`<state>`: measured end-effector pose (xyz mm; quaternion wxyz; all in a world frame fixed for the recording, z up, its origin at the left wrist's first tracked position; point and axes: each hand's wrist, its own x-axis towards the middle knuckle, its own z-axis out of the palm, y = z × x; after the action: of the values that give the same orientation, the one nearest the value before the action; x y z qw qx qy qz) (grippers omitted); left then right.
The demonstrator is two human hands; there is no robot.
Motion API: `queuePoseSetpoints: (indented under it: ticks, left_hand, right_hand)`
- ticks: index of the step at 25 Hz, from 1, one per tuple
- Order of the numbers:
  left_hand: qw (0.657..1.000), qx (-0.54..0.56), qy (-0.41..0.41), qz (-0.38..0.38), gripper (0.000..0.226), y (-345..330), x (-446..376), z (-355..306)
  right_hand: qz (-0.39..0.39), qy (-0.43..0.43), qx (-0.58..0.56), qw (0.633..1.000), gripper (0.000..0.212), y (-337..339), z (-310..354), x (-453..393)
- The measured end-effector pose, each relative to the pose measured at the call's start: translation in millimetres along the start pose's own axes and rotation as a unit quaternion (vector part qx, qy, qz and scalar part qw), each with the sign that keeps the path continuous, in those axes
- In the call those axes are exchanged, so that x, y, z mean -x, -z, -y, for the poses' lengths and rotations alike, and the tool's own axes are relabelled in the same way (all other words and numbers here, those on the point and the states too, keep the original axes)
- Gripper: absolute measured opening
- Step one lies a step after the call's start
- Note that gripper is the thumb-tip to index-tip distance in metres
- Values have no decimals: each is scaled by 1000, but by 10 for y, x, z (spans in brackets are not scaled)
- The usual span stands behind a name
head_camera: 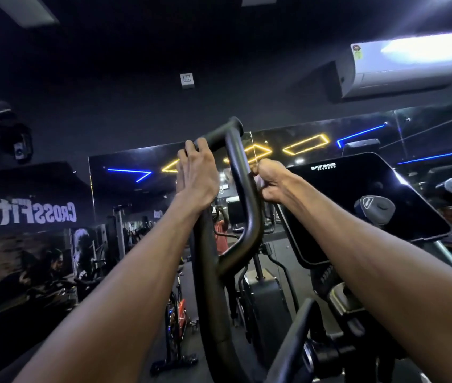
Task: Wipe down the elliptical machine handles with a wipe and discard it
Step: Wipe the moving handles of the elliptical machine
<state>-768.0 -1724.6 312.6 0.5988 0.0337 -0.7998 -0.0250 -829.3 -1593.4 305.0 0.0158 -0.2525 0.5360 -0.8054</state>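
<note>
Your left hand (195, 175) wraps the upper bar of the elliptical handle (243, 189), fingers curled over its top. Your right hand (270, 179) clamps the inner tube just beside it, fingers curled tight; a pale bit at them may be the wipe, unclear. The console (371, 194) sits right of that grip.

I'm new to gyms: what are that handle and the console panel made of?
Handle: probably metal tube, painted satin black; it bends smoothly and catches soft highlights. Its top grip looks matte, perhaps rubber or foam. Console panel: glossy black plastic or glass; it mirrors the lights.
</note>
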Motion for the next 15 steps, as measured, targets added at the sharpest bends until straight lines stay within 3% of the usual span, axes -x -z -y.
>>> queuePoseSetpoints:
  ticks: [2, 5, 9, 13, 15]
  left_hand:
    - [1000, -8, -16, 1, 37, -5, -51, 4]
    - [1000, -7, -28, 1, 33, 19, -111, 21]
    - [998, -13, -53, -4, 31, -1, -159, 49]
    - [998, -20, -60, -10, 30, -21, -243, 82]
    - [997, -22, -67, -11, 29, -45, -265, 79]
  right_hand:
    - [-34, 1, 8, 999, 32, -64, 61, -97]
    - [-22, -16, 21, 999, 37, -98, 125, -155]
    - [-48, -6, -26, 998, 33, -156, 341, -301]
    - [28, -37, -55, 997, 50, -205, 351, -259]
    - [16, -19, -85, 996, 48, -210, 419, -331]
